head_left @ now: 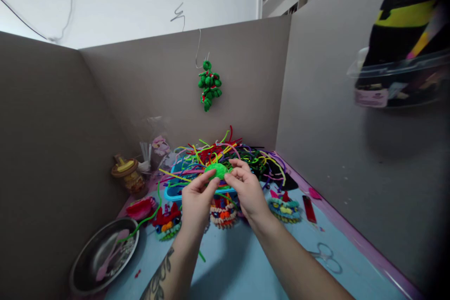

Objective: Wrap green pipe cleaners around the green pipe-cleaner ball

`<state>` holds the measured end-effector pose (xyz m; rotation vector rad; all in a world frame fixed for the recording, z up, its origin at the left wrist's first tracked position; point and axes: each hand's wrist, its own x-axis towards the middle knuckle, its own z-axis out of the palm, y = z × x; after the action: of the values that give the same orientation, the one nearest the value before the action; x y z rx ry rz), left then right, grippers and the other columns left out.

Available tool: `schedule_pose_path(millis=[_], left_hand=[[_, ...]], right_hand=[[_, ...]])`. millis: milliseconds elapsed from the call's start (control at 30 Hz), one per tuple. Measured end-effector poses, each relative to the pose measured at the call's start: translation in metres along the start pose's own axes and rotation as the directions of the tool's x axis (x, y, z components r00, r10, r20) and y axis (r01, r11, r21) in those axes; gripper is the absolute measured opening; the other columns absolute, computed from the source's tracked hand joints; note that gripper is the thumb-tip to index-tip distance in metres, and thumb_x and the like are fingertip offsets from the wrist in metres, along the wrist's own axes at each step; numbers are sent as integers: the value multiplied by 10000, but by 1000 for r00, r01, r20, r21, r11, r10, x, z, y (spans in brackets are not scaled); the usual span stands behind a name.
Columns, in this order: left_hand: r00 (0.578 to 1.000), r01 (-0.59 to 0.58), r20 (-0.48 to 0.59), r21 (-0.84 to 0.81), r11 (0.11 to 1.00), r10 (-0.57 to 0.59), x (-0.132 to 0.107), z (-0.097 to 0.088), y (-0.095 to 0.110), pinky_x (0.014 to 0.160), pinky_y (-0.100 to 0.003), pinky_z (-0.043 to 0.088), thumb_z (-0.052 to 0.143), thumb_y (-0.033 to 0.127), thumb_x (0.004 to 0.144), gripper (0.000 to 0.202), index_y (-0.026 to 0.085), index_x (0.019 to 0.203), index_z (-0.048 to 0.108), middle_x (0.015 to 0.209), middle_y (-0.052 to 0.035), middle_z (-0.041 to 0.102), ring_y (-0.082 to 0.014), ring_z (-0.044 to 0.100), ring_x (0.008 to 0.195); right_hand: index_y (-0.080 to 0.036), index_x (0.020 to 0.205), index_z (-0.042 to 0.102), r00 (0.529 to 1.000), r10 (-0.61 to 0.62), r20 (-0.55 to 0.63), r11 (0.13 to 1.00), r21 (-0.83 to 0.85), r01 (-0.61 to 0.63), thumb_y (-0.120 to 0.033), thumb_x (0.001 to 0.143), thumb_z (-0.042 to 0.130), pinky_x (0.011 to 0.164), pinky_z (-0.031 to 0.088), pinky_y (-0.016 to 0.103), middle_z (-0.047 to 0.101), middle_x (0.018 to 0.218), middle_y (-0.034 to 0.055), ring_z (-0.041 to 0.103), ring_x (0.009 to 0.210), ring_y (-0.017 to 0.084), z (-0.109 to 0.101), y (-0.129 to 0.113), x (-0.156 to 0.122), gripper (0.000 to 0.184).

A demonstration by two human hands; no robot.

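Observation:
Both my hands are raised over the light blue table (242, 267) and pinch a bright green coiled pipe-cleaner piece (217, 169) between them. My left hand (197, 199) grips its lower left side with thumb and fingers. My right hand (246, 187) holds its right side, fingers curled. A long green pipe-cleaner tail (147, 218) trails down to the left from the piece. Behind the hands lies a heap of coloured pipe cleaners (228, 154) in a blue tray (172, 192).
Small pipe-cleaner figures (168, 222) (285, 208) (222, 213) stand in a row below the hands. A metal bowl (101, 255) sits at front left, scissors (325, 255) and a red lighter (308, 208) at right. A green ornament (209, 85) hangs on the cardboard wall. A jar (128, 173) stands at left.

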<state>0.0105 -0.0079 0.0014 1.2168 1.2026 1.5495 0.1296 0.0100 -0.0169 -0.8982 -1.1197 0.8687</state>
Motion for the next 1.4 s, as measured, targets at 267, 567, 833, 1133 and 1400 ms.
schedule_pose_path(millis=[267, 567, 833, 1133, 1400], left_hand=[[997, -6, -78, -76, 997, 0, -4, 3, 6, 502, -222, 435, 766, 262, 628, 231, 160, 835, 756, 585, -11, 666, -139, 586, 575], [998, -5, -62, -70, 998, 1, 4, -6, 1, 428, -191, 361, 768, 307, 642, 283, 158, 882, 746, 643, -9, 685, -74, 491, 459], [999, 1, -43, -102, 995, -5, 5, -4, -2, 413, -193, 349, 779, 310, 625, 295, 145, 867, 745, 598, -12, 662, -89, 497, 461], [998, 46, 60, -150, 988, -38, 15, -12, -8, 357, -170, 237, 796, 320, 603, 331, 131, 867, 731, 530, 28, 585, -24, 343, 370], [997, 43, 66, -194, 980, -31, 18, -15, -4, 368, -172, 196, 799, 318, 601, 362, 112, 888, 720, 478, 50, 526, -15, 310, 368]], right_hand=[[-192, 550, 527, 995, -36, -94, 999, 35, 39, -289, 742, 628, 1003, 353, 397, 454, 1195, 82, 460, 1145, 250, 12, 6, -10, 238], [-222, 928, 625, 985, -171, -10, 977, -128, 169, -310, 807, 591, 864, 439, 383, 567, 1067, 75, 531, 1028, 235, -1, 4, 0, 153], [-253, 785, 661, 873, -464, 148, 733, -489, 472, -195, 801, 615, 909, 393, 433, 579, 997, 58, 505, 1014, 251, -14, -10, 4, 75], [-229, 714, 554, 838, -414, 355, 740, -404, 537, -194, 855, 488, 815, 406, 386, 557, 831, 48, 499, 891, 227, -21, -14, 10, 159], [-240, 777, 646, 840, -417, 348, 758, -377, 533, -194, 803, 594, 853, 417, 407, 579, 891, 48, 529, 935, 230, -30, -17, 13, 74]])
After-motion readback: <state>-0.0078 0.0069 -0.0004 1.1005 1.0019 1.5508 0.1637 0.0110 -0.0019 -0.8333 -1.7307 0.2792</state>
